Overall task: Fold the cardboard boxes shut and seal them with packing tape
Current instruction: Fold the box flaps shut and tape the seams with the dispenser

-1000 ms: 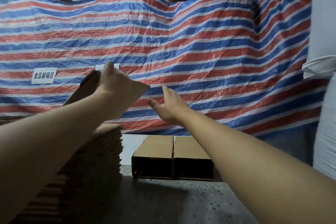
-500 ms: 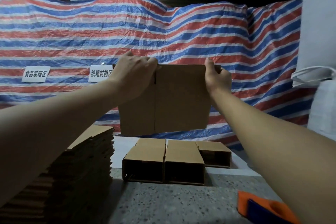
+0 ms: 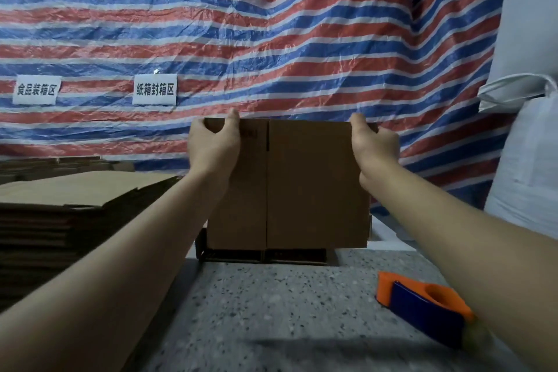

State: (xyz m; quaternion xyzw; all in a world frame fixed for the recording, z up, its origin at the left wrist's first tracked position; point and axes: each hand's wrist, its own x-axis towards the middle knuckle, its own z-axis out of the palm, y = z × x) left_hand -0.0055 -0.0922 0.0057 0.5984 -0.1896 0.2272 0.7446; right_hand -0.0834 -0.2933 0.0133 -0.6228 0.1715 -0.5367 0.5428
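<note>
Both hands gripped a flattened box (image 3: 302, 184) by its top corners, left hand (image 3: 213, 145) and right hand (image 3: 373, 146) equally near, holding it upright above the surface (image 3: 271, 311) with its centre crease vertical. Tape dispenser (image 3: 422, 302) lay nearer the right arm. Since half a second earlier, the box had come lower and closer.

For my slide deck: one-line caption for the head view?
Both hands, left and right, hold a flat cardboard box upright above the speckled table.
</note>
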